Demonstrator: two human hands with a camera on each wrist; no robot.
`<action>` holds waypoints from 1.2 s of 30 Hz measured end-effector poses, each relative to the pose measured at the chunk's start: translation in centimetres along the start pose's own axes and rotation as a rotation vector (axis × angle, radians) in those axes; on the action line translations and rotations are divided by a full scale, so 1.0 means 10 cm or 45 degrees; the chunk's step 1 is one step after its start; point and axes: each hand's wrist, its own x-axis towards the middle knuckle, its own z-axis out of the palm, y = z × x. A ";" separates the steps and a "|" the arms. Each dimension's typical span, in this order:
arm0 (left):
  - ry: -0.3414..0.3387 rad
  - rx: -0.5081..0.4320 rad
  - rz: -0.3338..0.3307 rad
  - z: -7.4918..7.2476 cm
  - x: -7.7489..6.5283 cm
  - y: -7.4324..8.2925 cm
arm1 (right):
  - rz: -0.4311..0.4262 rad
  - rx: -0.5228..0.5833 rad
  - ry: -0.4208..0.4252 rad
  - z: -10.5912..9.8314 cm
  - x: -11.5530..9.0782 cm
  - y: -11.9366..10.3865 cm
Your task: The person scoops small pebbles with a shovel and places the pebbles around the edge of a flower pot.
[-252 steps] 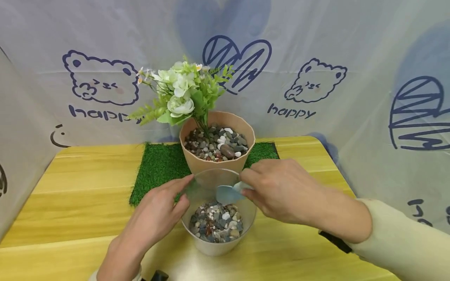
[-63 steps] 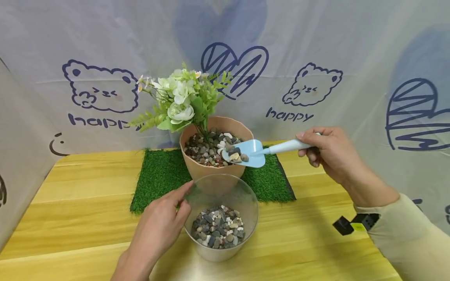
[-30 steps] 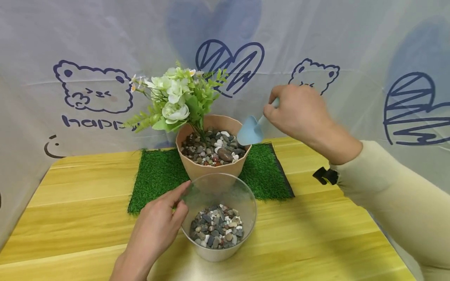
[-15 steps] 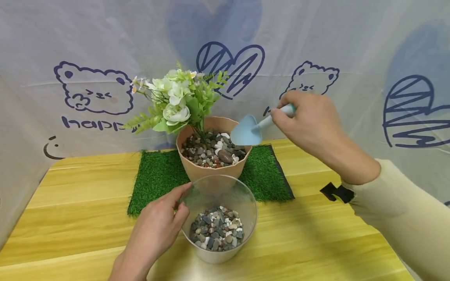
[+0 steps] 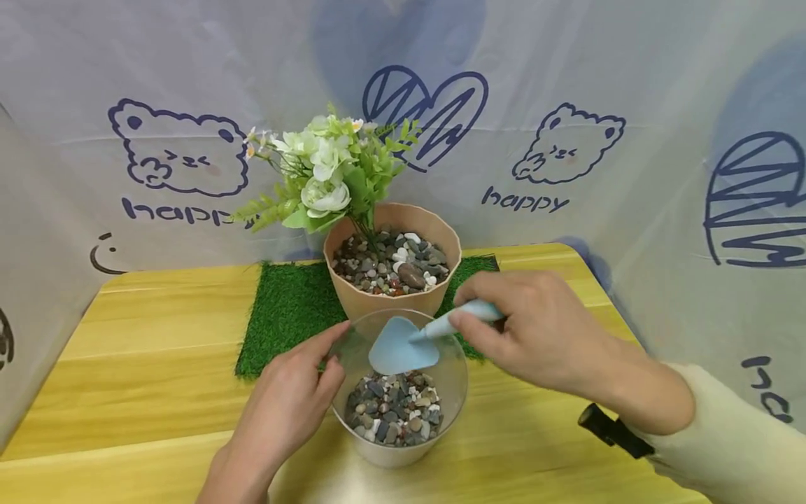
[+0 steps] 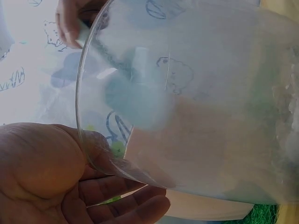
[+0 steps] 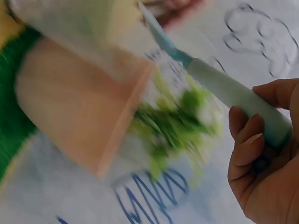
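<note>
My right hand [image 5: 535,329] grips the pale handle of a small light-blue trowel [image 5: 403,348]. Its blade hangs in the mouth of a clear plastic container [image 5: 455,392], above the mixed pebbles [image 5: 397,413] in the bottom; no stones show on the blade. At the container's left rim, my left hand [image 5: 296,392] holds on, index finger along the far side and thumb at the near side. The left wrist view has its other fingers [image 6: 140,200] loosely bent beside the wall. Right behind stands a peach flowerpot [image 5: 384,301], filled with pebbles around white artificial flowers [image 5: 327,168].
Beneath the flowerpot lies a green artificial-turf mat [image 5: 296,308] on the yellow wood-grain table [image 5: 157,364]. A pale cloth [image 5: 453,42] printed with bears and hearts hangs behind and at both sides. The container stands close in front of the flowerpot.
The right hand brought a trowelful of stones to the flowerpot and tilted the blade over its right rim. Now the trowel is back over the container. The left hand stays at the rim.
</note>
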 end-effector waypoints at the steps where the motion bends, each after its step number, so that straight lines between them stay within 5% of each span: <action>1: -0.001 0.000 -0.001 0.00 0.00 0.00 | -0.030 -0.023 -0.032 0.09 -0.03 0.00; 8: -0.014 -0.005 -0.016 0.00 0.01 0.01 | -0.118 -0.225 -0.175 0.60 -0.14 0.03; 16: 0.010 0.001 0.014 0.02 0.01 0.01 | -0.129 -0.299 -0.218 0.83 -0.13 0.05; 36: 0.016 -0.013 -0.016 0.00 0.00 0.01 | 0.067 -0.023 -0.452 0.78 -0.05 -0.01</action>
